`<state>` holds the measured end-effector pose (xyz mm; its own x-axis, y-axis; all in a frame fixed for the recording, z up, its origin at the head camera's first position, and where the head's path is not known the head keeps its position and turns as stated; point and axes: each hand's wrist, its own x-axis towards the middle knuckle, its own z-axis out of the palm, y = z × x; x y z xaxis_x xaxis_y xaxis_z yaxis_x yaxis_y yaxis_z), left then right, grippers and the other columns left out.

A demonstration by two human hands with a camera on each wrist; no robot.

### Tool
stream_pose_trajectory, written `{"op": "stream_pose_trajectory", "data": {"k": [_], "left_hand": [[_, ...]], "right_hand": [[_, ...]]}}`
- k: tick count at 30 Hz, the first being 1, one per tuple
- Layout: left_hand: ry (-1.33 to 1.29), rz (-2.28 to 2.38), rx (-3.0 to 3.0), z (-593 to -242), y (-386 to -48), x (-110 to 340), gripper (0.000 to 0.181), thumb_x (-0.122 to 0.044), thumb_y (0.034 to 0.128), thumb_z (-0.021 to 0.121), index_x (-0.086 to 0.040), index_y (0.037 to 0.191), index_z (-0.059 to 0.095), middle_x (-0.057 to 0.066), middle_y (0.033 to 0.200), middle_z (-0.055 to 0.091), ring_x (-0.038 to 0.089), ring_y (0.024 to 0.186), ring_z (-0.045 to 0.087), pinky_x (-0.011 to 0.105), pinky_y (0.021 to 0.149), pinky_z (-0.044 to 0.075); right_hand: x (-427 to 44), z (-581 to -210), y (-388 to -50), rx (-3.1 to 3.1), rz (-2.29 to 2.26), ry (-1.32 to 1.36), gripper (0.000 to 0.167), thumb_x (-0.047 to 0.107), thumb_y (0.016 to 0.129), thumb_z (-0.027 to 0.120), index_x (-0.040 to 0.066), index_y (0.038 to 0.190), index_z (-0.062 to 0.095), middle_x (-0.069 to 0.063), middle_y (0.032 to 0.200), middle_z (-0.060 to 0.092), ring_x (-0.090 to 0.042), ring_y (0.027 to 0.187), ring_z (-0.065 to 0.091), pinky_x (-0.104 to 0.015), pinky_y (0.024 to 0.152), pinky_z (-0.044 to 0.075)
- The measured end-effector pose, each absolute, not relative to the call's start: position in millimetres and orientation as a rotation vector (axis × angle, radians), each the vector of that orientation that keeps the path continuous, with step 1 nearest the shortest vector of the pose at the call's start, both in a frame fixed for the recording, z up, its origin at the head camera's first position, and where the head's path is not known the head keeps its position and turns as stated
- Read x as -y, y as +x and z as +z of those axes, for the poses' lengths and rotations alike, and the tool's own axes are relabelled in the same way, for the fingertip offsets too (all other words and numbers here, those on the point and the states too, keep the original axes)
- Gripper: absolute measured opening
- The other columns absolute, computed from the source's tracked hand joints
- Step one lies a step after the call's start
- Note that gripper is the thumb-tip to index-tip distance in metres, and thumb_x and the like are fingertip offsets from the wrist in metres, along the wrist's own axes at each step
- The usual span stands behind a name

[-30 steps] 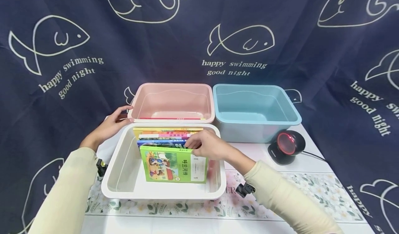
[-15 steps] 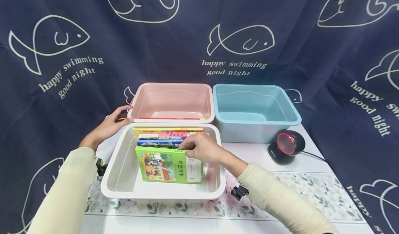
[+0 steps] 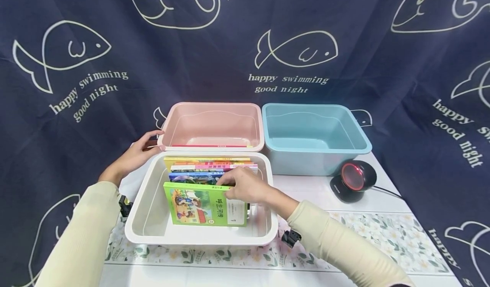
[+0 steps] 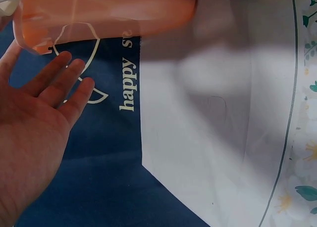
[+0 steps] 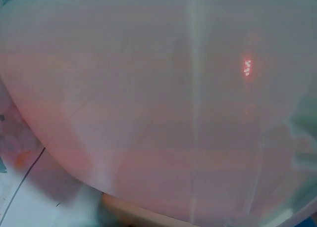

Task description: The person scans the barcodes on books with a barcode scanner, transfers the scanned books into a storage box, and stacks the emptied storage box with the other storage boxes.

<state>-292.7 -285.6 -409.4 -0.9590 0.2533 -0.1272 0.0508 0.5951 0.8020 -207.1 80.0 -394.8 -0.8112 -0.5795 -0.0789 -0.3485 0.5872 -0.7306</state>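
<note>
In the head view a green picture book (image 3: pixel 206 205) stands upright at the front of a row of books (image 3: pixel 210 166) inside the white bin (image 3: pixel 147 229). My right hand (image 3: pixel 249 187) pinches the green book's top edge between thumb and fingers. My left hand (image 3: pixel 134 156) rests on the left rim of the pink bin (image 3: pixel 214 108); in the left wrist view this hand (image 4: pixel 39 113) has its fingers spread beside the pink bin (image 4: pixel 109 14). The right wrist view is filled by the white bin's wall (image 5: pixel 138 88), and the right hand's fingers are hidden there.
A blue bin (image 3: pixel 314 161) stands behind on the right, against the pink one. A black round device (image 3: pixel 352 180) with a red glowing ring and a cable sits right of it. One red book edge (image 3: pixel 210 146) shows inside the pink bin. A dark fish-print cloth hangs behind.
My right hand and the green book have moved left and slightly toward the front, and a gap has opened between it and the books behind. My left hand has stayed on the pink rim.
</note>
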Motion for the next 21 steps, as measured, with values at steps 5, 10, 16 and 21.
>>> {"op": "stream_pose_trajectory", "data": {"k": [5, 10, 16, 21], "left_hand": [[0.260, 1.294, -2.597, -408.2, -291.8, 285.2, 0.072, -0.042, 0.1065, 0.055, -0.022, 0.165, 0.019, 0.027, 0.164, 0.033, 0.049, 0.149, 0.036, 0.070, 0.115, 0.036], [0.265, 1.301, -2.600, -407.8, -290.8, 286.6, 0.072, -0.042, 0.1062, 0.056, -0.021, 0.164, 0.019, 0.028, 0.164, 0.033, 0.050, 0.149, 0.036, 0.070, 0.115, 0.036], [0.266, 1.308, -2.605, -409.9, -292.2, 288.0, 0.071, -0.042, 0.1060, 0.056, -0.022, 0.164, 0.020, 0.027, 0.164, 0.033, 0.049, 0.149, 0.036, 0.069, 0.115, 0.036], [0.272, 1.320, -2.593, -412.1, -293.5, 286.2, 0.071, -0.039, 0.1067, 0.056, -0.022, 0.165, 0.019, 0.027, 0.164, 0.033, 0.049, 0.149, 0.036, 0.069, 0.115, 0.036]], "right_hand": [[-79.8, -396.1, -207.4, -2.525, -1.086, -0.761, 0.027, 0.005, 0.087, 0.075, 0.017, 0.111, 0.081, 0.003, 0.107, 0.081, -0.009, 0.097, 0.073, -0.031, 0.085, 0.057], [-79.4, -396.7, -206.4, -2.533, -1.133, -0.787, 0.025, 0.008, 0.090, 0.075, 0.015, 0.113, 0.081, 0.000, 0.111, 0.080, -0.005, 0.083, 0.068, -0.025, 0.075, 0.054], [-79.4, -394.4, -204.0, -2.505, -1.239, -0.740, 0.025, 0.009, 0.092, 0.073, 0.015, 0.115, 0.080, -0.003, 0.111, 0.080, -0.005, 0.056, 0.046, -0.021, 0.056, 0.041], [-81.3, -390.7, -202.5, -2.511, -1.299, -0.706, 0.025, 0.009, 0.092, 0.072, 0.015, 0.114, 0.080, -0.003, 0.110, 0.080, -0.004, 0.053, 0.044, -0.020, 0.053, 0.037]]}}
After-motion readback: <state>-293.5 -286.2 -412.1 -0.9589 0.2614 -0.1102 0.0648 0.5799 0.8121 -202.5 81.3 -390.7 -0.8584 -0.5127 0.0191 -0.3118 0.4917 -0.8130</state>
